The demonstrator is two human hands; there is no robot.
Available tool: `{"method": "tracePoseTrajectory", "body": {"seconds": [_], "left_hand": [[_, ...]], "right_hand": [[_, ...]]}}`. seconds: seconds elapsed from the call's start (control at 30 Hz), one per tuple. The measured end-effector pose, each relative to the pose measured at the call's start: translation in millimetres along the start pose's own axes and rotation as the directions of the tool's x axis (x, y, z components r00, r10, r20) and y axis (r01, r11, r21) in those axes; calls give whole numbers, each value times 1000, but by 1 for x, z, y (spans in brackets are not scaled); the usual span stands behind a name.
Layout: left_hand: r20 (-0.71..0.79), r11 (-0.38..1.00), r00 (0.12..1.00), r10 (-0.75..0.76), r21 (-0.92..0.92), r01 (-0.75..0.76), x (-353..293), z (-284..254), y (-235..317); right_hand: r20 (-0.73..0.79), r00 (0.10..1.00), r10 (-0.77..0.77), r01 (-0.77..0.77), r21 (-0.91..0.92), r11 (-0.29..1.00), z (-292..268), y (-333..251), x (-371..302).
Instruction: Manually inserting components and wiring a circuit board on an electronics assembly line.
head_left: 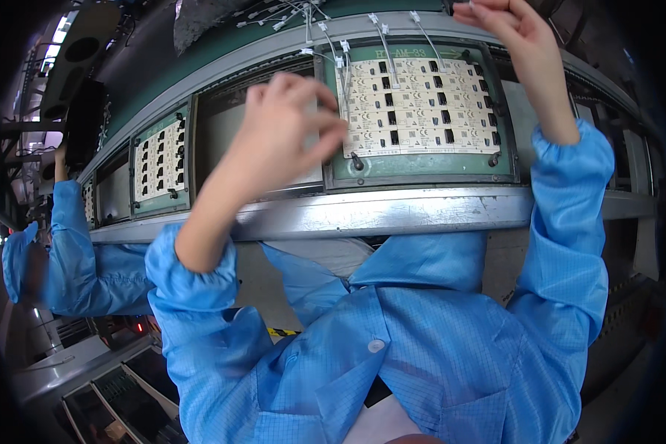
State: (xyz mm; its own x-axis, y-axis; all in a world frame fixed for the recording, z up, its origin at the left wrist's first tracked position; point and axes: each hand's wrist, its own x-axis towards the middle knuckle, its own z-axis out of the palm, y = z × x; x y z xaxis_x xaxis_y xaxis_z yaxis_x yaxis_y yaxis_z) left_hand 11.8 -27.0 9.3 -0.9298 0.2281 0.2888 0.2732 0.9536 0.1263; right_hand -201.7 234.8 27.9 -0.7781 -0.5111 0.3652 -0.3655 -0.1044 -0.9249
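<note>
Head view, looking down: a person's blurred left hand hovers at the near end of a cream circuit-board panel, at its left edge, fingers loosely curled and partly apart; whether they grip or touch anything cannot be told. The right hand is raised beyond the panel's far right corner, fingers bent, its grip also unclear. Between the hands, the panel, set with rows of black parts, lies in a green carrier. Thin white cables with small plugs cross its far edge. Nearer the body than both hands runs a silver rail. Left of the left hand sits a similar panel; beyond it, a co-worker in blue.
</note>
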Motion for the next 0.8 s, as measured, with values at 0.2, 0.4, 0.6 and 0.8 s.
{"method": "tracePoseTrajectory", "body": {"seconds": [0.2, 0.4, 0.6, 0.8], "left_hand": [[-99, 947, 961, -258, 172, 272, 56, 22, -82], [-131, 885, 989, 66, 466, 3, 59, 25, -85], [-117, 943, 993, -29, 328, 66, 61, 29, -79], [-70, 965, 994, -86, 240, 101, 61, 20, -76]], "right_hand": [[188, 979, -85, 172, -514, 841, 26, -2, -40], [405, 884, -233, 451, -608, 653, 47, 10, -51], [434, 899, -60, 315, -545, 777, 52, 27, -49], [397, 917, 50, 151, -459, 876, 55, 25, -47]]}}
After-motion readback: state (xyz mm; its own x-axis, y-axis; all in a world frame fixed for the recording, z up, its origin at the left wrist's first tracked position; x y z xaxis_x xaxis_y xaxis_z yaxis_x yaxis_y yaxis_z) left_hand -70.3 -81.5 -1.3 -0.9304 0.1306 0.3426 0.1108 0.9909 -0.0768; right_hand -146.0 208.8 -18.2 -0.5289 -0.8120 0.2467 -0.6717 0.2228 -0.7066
